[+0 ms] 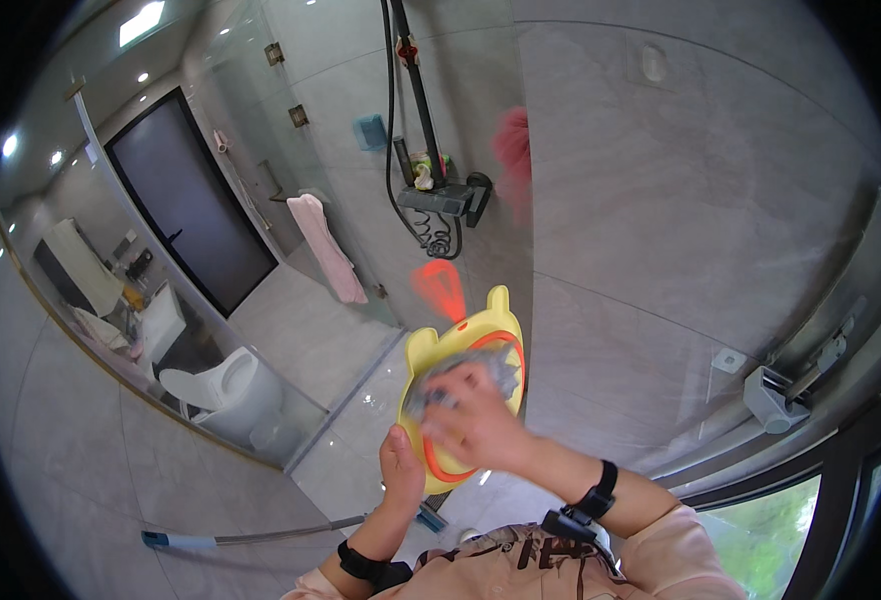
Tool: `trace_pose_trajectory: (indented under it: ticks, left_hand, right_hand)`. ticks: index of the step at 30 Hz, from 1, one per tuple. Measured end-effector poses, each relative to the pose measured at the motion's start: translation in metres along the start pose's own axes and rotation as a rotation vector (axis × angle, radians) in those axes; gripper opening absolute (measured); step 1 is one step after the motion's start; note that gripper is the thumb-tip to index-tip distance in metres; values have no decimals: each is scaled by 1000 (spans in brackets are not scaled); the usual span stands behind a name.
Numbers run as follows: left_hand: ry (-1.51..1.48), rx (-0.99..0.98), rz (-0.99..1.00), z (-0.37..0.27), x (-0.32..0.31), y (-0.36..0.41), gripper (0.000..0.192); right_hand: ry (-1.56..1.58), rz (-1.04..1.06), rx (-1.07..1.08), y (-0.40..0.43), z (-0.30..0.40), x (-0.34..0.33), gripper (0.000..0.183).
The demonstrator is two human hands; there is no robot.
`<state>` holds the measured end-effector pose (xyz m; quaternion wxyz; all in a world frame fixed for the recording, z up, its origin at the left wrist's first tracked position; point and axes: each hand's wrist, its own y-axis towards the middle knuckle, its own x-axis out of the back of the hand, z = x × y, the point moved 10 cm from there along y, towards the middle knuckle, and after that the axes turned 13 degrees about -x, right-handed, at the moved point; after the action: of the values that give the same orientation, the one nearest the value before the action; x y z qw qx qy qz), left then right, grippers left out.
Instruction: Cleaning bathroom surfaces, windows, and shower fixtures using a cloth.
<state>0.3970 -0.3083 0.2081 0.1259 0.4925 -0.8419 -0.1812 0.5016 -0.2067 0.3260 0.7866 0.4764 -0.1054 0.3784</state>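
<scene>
A yellow plastic basin (427, 352) with ear-shaped tabs and an orange ring is held up, tilted, in front of me. My left hand (403, 463) grips its lower left edge, thumb up along the side. Pressed over the middle is my right hand (474, 416), blurred, with a grey crumpled cloth or scrubber (502, 367) under its fingers. The cloth hides much of the basin's inner face. Beyond the upper edge appears a translucent orange loop-shaped piece (444, 289); how it joins the basin is unclear.
A squeegee-type mop (260, 537) leans at lower left. Ahead are a black shower bar with a shelf (437, 199), a red bath puff (514, 142) and a glass panel with a pink towel (328, 247). A toilet (223, 390) stands behind glass; a window (770, 532) is at right.
</scene>
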Motion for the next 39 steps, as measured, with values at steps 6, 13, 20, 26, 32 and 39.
trace_pose_trajectory:
  ticks: [6,13,20,26,32,39]
  left_hand:
    - [76,47,-22,13,20,-4,62]
    - [-17,52,-116,2,40,-8,70]
    - [-244,141,-212,21,60,10,70]
    - [14,269,-13,64,58,14,73]
    - [-497,745,54,77,12,-24,79]
    - [-768,701,186,43,-20,-29,44]
  right_hand:
    - [-113,79,4,-1,0,-9,26]
    - [-110,-366,-482,-19,-144,30,37]
    - [1113,-274,-968,-56,-207,28,48]
    - [865,24,-843,-31,-149,21,59]
    - [163,36,-466,-43,-107,27,49]
    - [-73,209,-135,-72,-36,-24,58]
